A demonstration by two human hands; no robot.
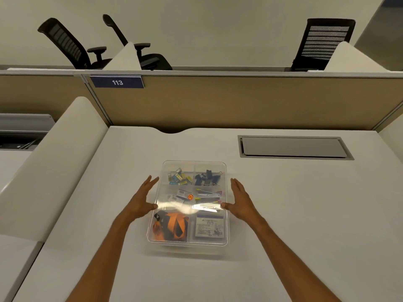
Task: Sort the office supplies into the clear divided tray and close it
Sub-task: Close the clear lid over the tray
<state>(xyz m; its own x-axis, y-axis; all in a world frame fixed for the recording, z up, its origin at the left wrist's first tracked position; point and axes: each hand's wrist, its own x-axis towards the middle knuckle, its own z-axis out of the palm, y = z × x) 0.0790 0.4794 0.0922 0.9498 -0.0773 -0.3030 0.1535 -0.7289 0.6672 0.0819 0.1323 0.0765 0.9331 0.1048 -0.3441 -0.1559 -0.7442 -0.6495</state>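
Head view only. Glare across the middle of the tray (227,234) washes out its two centre compartments: pale packets, an orange dot and thin metal strips, none of which I can name. The near rim is blurred double. The lid (174,207) is clear like the tray and looks seated on top, though the seam is hard to see. My left hand (140,200) and right hand (241,200) flank the tray with fingers straight and spread, gripping nothing. Thumb tips are at the side rims; can't tell if they're pressing. The tray sits mid-desk (294,214) on a matte white top. It's rounded clear plastic with six compartments. Far-left holds small blue-yellow boxes (179,178), far-right black binder clips (207,177), near-left an orange-black strap (172,227), near-right a white printed box (209,229). A grey hatch (292,147) sits flush in the desk, with a tan partition (239,101) behind.
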